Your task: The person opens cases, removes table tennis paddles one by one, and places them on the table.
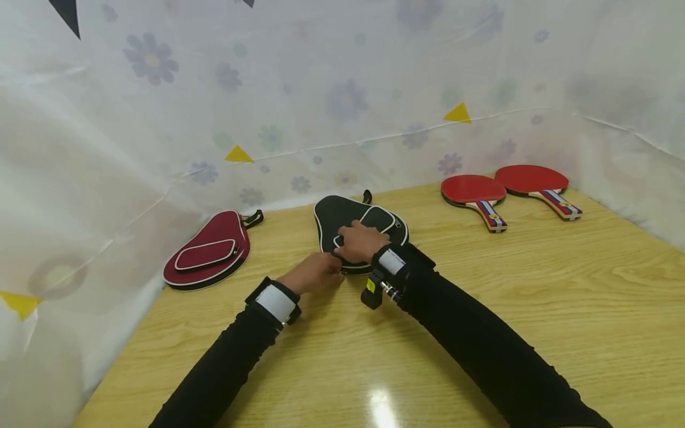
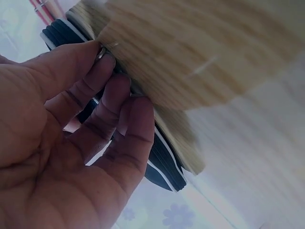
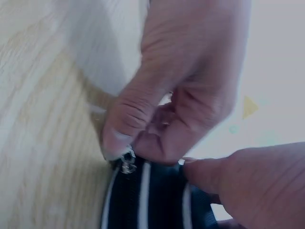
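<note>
A black table tennis paddle case (image 1: pixel 342 211) with white piping and a front pocket lies at the back middle of the table, its wide end toward me. At the near edge of that end, my left hand (image 1: pixel 313 273) pinches a small metal zipper pull (image 3: pixel 127 162) between thumb and fingertip. The zipper track (image 3: pixel 127 195) runs along the case's side wall, between white piping lines. My right hand (image 1: pixel 361 242) lies over the wide end beside the pocket and grips the case, its thumb (image 3: pixel 207 172) at the edge close to the left fingers.
A dark red paddle case (image 1: pixel 209 252) with a zipped pocket lies to the left. Two red table tennis paddles (image 1: pixel 473 189) (image 1: pixel 532 178) lie at the back right, handles toward me. A flower-patterned plastic sheet (image 1: pixel 321 107) hangs behind and along the sides of the wooden table (image 1: pixel 535 297).
</note>
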Demonstrator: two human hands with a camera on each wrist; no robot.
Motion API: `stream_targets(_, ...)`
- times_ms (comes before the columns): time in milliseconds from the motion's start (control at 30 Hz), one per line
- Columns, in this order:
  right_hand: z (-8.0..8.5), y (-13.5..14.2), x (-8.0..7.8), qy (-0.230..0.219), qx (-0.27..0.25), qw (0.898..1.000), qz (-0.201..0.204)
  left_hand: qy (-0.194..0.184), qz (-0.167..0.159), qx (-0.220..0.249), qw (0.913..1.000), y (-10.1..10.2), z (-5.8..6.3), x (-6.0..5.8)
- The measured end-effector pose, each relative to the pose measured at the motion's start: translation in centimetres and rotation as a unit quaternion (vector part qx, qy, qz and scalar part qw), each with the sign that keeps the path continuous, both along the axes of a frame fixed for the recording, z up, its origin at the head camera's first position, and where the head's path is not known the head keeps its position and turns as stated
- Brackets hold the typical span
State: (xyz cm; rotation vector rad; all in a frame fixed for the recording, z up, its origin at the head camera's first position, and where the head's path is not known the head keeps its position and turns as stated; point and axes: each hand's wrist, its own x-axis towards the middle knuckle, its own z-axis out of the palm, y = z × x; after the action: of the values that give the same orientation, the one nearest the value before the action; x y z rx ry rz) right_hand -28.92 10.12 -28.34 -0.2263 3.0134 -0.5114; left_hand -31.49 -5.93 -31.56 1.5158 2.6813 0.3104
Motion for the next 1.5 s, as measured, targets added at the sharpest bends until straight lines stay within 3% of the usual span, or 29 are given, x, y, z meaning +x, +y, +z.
stream_targets(133,-0.4,-0.2,-0.2,0.016,-0.008,1.0,-0.006,0.01,0.007,-0.013,0.9999,0.1,0.0,0.1)
stream_targets(467,-0.7,1.7,-1.0,0.007,0.021,0.997,0.073,-0.028,-0.011,0.007,0.9995,0.0,0.4,0.2)
stream_targets(833,-0.5,3.2,-1.9,-0.012,0.042,0.989,0.14,-0.021,-0.015,0.014,0.9996,-0.1,0.2,-0.2)
stream_targets(1133,0.0,4.9,-1.9,-0.024,0.022,0.981,0.193,-0.017,-0.005,0.017,0.9997,0.0,0.1,-0.1)
stream_targets(1367,0.2,5.2,-1.8,-0.055,0.009,0.981,0.183,-0.024,0.01,0.022,0.9994,0.0,0.5,0.3)
stream_targets(1500,-0.6,5.1,-1.6,-0.022,-0.007,0.984,0.178,-0.037,0.016,0.02,0.999,0.0,0.6,0.5)
